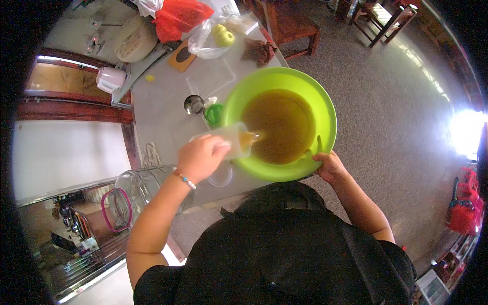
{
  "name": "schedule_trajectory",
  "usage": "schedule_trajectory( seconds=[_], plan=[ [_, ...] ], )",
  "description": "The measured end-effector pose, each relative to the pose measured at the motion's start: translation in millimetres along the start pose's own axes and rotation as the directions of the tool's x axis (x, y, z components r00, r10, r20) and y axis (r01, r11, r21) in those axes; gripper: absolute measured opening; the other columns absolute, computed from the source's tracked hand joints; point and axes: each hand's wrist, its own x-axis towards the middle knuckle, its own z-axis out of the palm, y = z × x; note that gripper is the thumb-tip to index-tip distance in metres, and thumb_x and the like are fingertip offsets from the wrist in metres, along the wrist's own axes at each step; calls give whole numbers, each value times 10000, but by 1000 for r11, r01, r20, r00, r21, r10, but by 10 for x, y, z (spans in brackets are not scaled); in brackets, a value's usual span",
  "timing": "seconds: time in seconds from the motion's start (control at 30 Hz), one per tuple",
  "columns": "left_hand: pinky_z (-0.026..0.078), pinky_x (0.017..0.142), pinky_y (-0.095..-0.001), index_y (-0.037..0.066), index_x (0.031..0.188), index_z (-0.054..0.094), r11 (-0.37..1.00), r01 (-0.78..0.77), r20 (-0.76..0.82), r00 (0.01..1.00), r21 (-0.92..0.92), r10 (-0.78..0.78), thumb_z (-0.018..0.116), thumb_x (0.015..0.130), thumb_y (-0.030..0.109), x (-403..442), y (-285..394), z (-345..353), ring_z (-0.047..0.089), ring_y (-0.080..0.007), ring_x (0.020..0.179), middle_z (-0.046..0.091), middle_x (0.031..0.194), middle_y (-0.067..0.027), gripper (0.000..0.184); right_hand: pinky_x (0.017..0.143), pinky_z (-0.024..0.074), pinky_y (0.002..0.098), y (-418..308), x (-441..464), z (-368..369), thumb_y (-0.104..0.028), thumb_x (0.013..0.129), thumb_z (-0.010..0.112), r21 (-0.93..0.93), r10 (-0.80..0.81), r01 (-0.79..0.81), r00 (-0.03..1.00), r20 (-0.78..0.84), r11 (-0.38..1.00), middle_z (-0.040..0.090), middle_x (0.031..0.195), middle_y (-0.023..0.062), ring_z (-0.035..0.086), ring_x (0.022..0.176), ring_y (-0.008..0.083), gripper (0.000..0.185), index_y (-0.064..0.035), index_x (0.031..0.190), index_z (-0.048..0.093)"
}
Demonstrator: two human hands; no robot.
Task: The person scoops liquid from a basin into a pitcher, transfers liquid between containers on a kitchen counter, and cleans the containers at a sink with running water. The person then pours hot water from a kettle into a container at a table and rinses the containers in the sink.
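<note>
A large lime-green basin [325, 109] holds brown liquid [280, 127] and sits at the table's near right edge. My left hand [202, 156] is closed round a translucent plastic cup [230, 140], tipped sideways over the basin's left rim, with yellowish liquid at its mouth. My right hand [330, 166] grips the basin's lower right rim, its thumb on top and its other fingers mostly hidden below. Left of the basin lie a metal ladle [194, 104] and a green round item [214, 115]. Under the cup, a clear round lid or dish [220, 175] rests on the table.
A large glass jar [147, 185] with a pink ring stands by my left forearm. Toward the back of the table [162, 117] are a clear tray [211, 76], a bag of green fruit [211, 43] and a red bag [180, 19]. Wooden chairs [290, 23] stand beyond.
</note>
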Motion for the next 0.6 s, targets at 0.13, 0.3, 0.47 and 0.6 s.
schedule_trajectory(
  seconds=[0.13, 0.3, 0.47, 0.6],
  plan=[
    [483, 628, -429, 88, 817, 642, 992, -29, 39, 999, 126, 25, 580, 845, 336, 79, 238, -18, 615, -301, 740, 606, 770, -103, 256, 821, 504, 526, 45, 50, -48, 18, 742, 495, 14, 5, -5, 999, -33, 1000, 563, 1168, 170, 584, 1016, 353, 534, -17, 1269, 419],
    [517, 667, -424, 100, 787, 667, 940, -208, 58, 978, 270, 200, 575, 826, 298, 199, 374, 154, 628, -274, 803, 647, 825, -85, 222, 808, 502, 535, 115, 85, -132, 3, 750, 505, 32, 21, -20, 999, -40, 999, 566, 1160, 171, 579, 1022, 360, 526, -23, 1269, 421],
    [518, 643, -395, 77, 727, 681, 794, -276, 234, 957, 542, 173, 581, 758, 182, 328, 709, 395, 628, -253, 827, 651, 812, -117, 148, 831, 485, 551, 87, 38, -102, -4, 762, 496, 10, 41, -41, 999, -24, 999, 557, 1171, 180, 569, 1042, 371, 517, -15, 1273, 416],
    [501, 652, -355, 109, 759, 700, 684, -364, 304, 929, 632, 212, 581, 751, 155, 303, 957, 477, 607, -229, 833, 651, 813, -77, 128, 874, 462, 556, 131, 82, -133, -11, 770, 483, 31, -6, 6, 1000, 12, 999, 537, 1196, 187, 559, 1067, 375, 517, -11, 1282, 406]
  ],
)
